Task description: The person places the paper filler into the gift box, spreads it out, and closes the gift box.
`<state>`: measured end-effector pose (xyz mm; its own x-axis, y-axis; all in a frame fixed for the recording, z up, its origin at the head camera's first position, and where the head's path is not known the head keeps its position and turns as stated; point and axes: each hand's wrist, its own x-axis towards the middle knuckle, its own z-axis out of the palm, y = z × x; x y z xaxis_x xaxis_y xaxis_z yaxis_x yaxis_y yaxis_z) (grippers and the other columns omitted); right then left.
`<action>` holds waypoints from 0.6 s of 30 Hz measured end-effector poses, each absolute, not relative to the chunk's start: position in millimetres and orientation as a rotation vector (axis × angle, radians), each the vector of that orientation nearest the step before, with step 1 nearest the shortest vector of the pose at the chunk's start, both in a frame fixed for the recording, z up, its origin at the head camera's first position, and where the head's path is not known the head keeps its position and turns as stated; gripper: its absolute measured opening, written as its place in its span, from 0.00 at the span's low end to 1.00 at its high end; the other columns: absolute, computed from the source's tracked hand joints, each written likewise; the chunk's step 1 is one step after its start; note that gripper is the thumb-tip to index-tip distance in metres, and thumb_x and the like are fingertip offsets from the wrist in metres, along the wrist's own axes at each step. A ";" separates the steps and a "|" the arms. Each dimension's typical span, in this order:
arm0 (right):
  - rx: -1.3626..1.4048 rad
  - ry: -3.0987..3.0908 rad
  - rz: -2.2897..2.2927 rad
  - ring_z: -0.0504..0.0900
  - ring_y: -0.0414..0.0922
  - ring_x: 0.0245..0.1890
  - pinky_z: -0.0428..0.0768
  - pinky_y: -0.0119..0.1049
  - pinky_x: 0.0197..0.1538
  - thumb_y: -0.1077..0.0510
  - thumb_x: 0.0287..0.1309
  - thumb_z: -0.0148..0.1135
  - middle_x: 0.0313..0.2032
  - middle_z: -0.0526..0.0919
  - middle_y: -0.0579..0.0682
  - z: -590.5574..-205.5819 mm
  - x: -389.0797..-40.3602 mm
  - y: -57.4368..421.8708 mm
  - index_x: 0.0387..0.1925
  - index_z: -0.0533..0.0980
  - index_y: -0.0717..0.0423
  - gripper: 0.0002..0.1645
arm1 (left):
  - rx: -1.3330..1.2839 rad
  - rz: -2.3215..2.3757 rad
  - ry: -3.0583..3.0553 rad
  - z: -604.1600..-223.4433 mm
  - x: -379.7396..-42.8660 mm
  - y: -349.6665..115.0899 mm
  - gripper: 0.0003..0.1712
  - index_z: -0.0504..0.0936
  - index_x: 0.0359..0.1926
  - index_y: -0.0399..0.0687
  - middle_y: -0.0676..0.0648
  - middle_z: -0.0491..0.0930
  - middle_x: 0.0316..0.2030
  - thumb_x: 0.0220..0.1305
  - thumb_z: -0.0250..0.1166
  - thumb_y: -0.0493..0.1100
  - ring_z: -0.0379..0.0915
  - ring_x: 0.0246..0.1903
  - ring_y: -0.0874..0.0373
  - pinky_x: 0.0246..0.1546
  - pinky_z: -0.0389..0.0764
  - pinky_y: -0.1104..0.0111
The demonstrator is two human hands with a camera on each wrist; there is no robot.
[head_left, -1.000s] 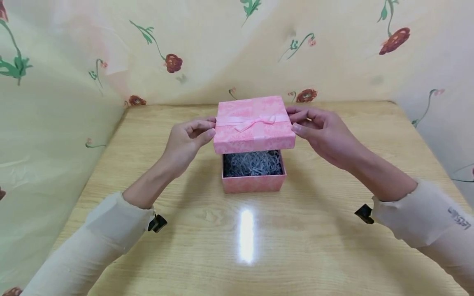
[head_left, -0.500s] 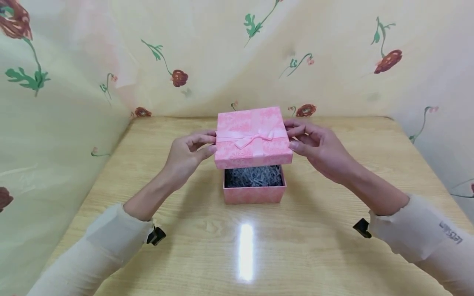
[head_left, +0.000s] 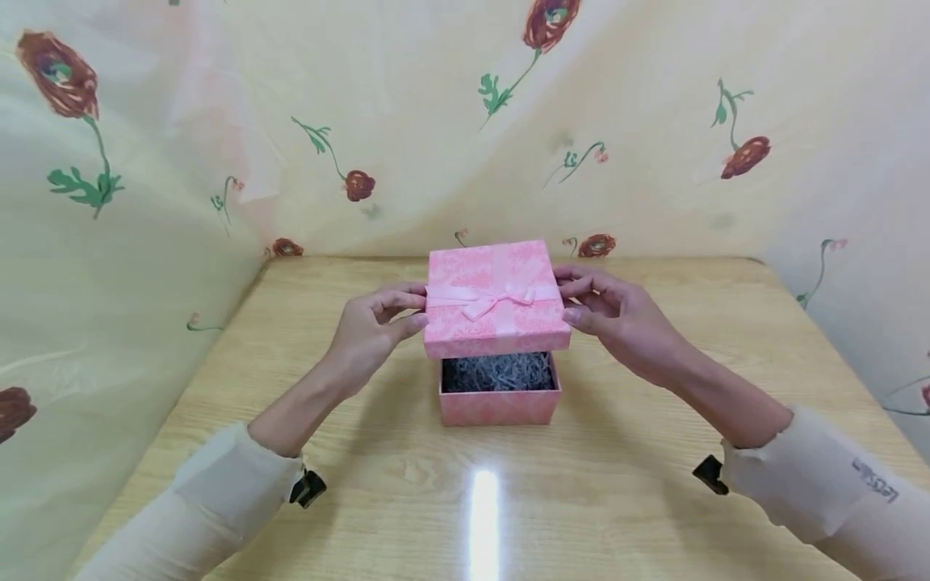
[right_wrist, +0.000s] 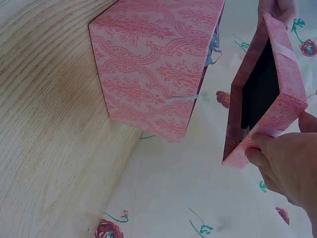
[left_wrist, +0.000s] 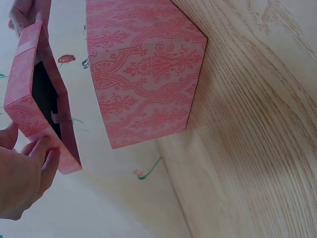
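A pink patterned box lid (head_left: 475, 274) with a ribbon bow hangs above a matching pink gift box (head_left: 497, 409). The left hand (head_left: 366, 335) pinches the lid's left side between thumb and fingers, while the right hand (head_left: 621, 319) grips its right side. Grey-blue shredded paper (head_left: 497, 373) fills the part of the box that shows; the lid hides the back of it. In both wrist views the lid is apart from the box and its dark inside (left_wrist: 45, 96) shows. A few paper strands (right_wrist: 213, 49) poke over the box's rim in the right wrist view.
The box stands on a light wooden table (head_left: 407, 484) that carries a bright light reflection. Behind it and at the sides hangs a cream sheet (head_left: 407, 105) printed with red flowers. Black clips (head_left: 308, 488) sit at both sleeve cuffs.
The head view has tilted up, so everything sits lower in it. Both hands still hold the lid, which stays above the box with only a slight shift.
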<state>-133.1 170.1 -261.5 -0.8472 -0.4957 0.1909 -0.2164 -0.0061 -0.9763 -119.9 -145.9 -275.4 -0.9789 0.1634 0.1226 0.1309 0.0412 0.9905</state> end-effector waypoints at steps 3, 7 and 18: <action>-0.746 2.072 -1.932 0.68 0.47 0.63 0.76 0.31 0.55 0.67 0.65 0.55 0.66 0.60 0.60 -264.2 -130.9 170.3 0.49 0.70 0.73 0.13 | 0.304 2.129 2.251 -277.5 -118.4 -146.0 0.12 0.80 0.45 0.27 0.42 0.76 0.56 0.60 0.64 0.28 0.72 0.58 0.53 0.50 0.78 0.68; -0.741 2.081 -1.915 0.67 0.46 0.64 0.75 0.31 0.56 0.67 0.66 0.55 0.66 0.60 0.60 -267.6 -128.0 170.6 0.49 0.69 0.74 0.14 | 0.297 2.118 2.244 -279.8 -116.0 -146.0 0.12 0.80 0.45 0.26 0.41 0.76 0.56 0.59 0.65 0.28 0.71 0.58 0.52 0.50 0.78 0.68; -0.749 2.152 -1.862 0.67 0.45 0.64 0.75 0.30 0.56 0.65 0.66 0.55 0.67 0.60 0.58 -262.8 -131.7 171.0 0.49 0.69 0.72 0.15 | 0.312 2.154 2.244 -277.5 -118.7 -145.9 0.12 0.79 0.44 0.25 0.40 0.76 0.56 0.59 0.64 0.26 0.72 0.58 0.52 0.50 0.78 0.67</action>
